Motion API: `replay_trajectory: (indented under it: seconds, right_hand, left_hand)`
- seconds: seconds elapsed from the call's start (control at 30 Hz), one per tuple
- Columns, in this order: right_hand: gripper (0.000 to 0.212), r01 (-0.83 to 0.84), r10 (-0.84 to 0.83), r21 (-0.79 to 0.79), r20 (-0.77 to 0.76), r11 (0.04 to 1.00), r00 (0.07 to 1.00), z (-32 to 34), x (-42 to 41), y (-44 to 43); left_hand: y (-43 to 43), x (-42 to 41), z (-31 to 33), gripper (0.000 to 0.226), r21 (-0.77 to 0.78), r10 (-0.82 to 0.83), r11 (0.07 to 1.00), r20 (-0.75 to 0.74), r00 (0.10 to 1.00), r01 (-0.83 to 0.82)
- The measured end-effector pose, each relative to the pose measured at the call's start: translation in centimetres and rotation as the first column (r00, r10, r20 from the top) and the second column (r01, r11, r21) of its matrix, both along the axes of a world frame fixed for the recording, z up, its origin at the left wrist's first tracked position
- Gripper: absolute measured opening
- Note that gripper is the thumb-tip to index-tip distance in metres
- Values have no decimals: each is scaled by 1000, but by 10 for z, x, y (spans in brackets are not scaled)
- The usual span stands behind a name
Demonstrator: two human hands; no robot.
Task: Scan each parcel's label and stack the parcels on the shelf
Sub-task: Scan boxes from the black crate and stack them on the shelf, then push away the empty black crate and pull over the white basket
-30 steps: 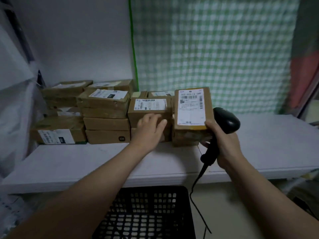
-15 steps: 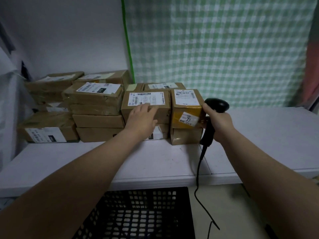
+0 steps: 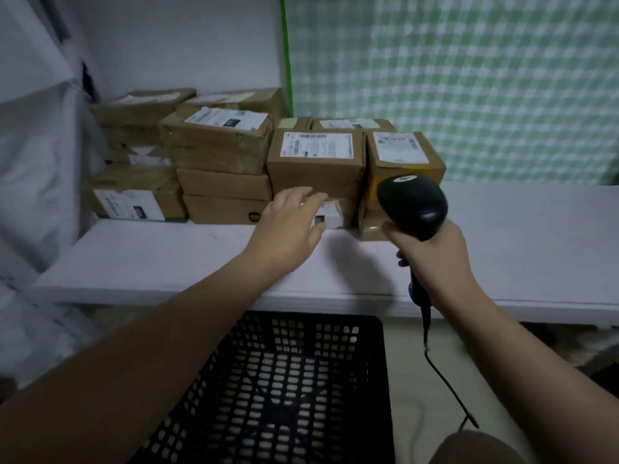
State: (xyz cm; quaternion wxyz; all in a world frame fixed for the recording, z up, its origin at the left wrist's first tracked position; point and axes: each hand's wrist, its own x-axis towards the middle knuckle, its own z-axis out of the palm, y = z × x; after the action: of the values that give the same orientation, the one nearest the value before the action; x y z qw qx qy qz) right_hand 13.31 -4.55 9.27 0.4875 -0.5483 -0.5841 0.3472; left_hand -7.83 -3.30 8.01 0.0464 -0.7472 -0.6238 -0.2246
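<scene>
Roughly thirteen parcels (image 3: 316, 162) sit on the shelf (image 3: 160, 259), with one scanner (image 3: 413, 204). The left hand (image 3: 288, 227) is open, parcels at its twelve o'clock; the right hand (image 3: 433, 262) grips the scanner, parcels at eleven.

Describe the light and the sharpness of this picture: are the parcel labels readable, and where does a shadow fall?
Head view: the light is dim and even; the label on the middle parcel is soft, its print unreadable; the left hand casts a soft shadow on the shelf to its right; the black scanner shows little detail.
</scene>
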Motion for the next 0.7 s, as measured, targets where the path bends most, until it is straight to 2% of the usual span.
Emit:
replay_trajectory:
  seconds: [0.1, 0.2, 0.27, 0.4, 0.47, 0.57, 0.7]
  right_hand:
    - [18, -210, 235, -145, 190, 967, 953, -30, -24, -25]
    - [24, -362, 451, -303, 316, 882, 835, -76, -44, -46]
    - [34, -407, 548, -394, 372, 824, 749, -110, -51, -60]
    - [40, -432, 675, -532, 449, 728, 585, -163, -50, -92]
    - [42, -433, 712, -577, 448, 692, 541, -182, -47, -109]
    - [49, -463, 753, -598, 460, 654, 470, -213, -45, -135]
    - [54, -447, 792, -657, 544, 607, 277, -257, -47, -163]
  left_hand:
    - [-39, -19, -35, 46, -35, 58, 998, 58, 997, -56]
    - [-83, -43, -85, 47, -138, 133, 983, 92, 987, -120]
    - [-114, -55, -117, 43, -230, 211, 956, 100, 972, -184]
    - [-180, -66, -176, 42, -381, 332, 879, 57, 942, -287]
    - [-211, -65, -202, 44, -459, 353, 836, 29, 935, -301]
    - [-246, -65, -236, 49, -576, 350, 751, -66, 934, -322]
    - [-273, -69, -268, 52, -689, 277, 642, -199, 940, -336]
